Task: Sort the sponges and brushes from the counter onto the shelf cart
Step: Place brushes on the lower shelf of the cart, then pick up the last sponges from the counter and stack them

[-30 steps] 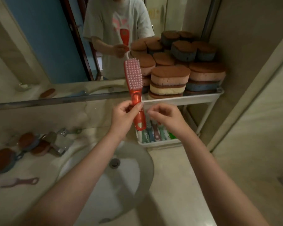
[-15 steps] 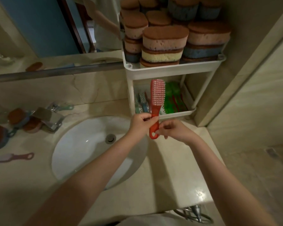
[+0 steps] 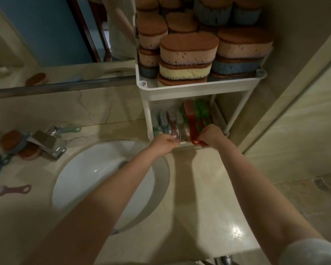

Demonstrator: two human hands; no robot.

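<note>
A pink brush [image 3: 10, 189] lies at the counter's [image 3: 199, 197] left edge, the left hand [image 3: 164, 143] curls at the shelf cart's [image 3: 189, 90] lower shelf [image 3: 183, 142] front edge, its hold unclear, and the right hand [image 3: 211, 135] pinches the handle of the red brush [image 3: 189, 116] lying on that shelf.

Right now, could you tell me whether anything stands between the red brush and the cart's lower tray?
Nothing visible does: the red brush lies in the cart's lower tray, between pale brushes on its left and green brushes on its right, with the right hand pinching its handle at the tray's front edge.
</note>
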